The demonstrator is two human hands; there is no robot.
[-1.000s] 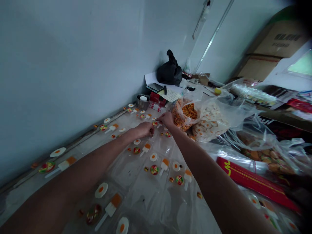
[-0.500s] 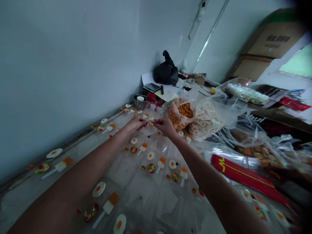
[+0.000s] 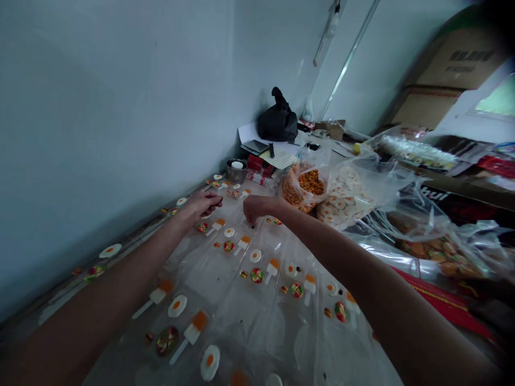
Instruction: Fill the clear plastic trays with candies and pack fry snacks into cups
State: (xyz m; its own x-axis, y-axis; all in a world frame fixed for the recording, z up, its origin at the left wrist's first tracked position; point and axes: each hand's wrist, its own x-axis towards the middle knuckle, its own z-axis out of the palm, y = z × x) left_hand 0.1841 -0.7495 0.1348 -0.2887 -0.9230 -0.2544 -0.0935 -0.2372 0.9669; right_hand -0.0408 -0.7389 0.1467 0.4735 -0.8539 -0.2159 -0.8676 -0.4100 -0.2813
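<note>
My left hand (image 3: 204, 206) is pinched shut over the far rows of small pieces; a tiny dark thing shows at its fingertips, too small to name. Just to its right, my right hand (image 3: 254, 209) points down with fingers together, by a small dark bit on the plastic; what it holds is hidden. Beneath both hands lie clear plastic bags (image 3: 225, 292) side by side. On them sit repeated groups of miniature foods: a fried egg (image 3: 255, 255), an orange-and-white popsicle (image 3: 272, 269), a round red-green pizza-like piece (image 3: 257, 275) and a tiny burger (image 3: 243, 274).
Beyond my right hand stand an open bag of orange pieces (image 3: 311, 183) and a bag of egg pieces (image 3: 346, 199). A metal cup (image 3: 236, 172) and a black bag (image 3: 277, 122) are by the wall (image 3: 120, 107). A red packet (image 3: 446, 305) lies at right.
My hands have moved apart. The left has drawn back to the left, and the right has shifted left and turned its fingers down onto the plastic. The view has swung slightly.
</note>
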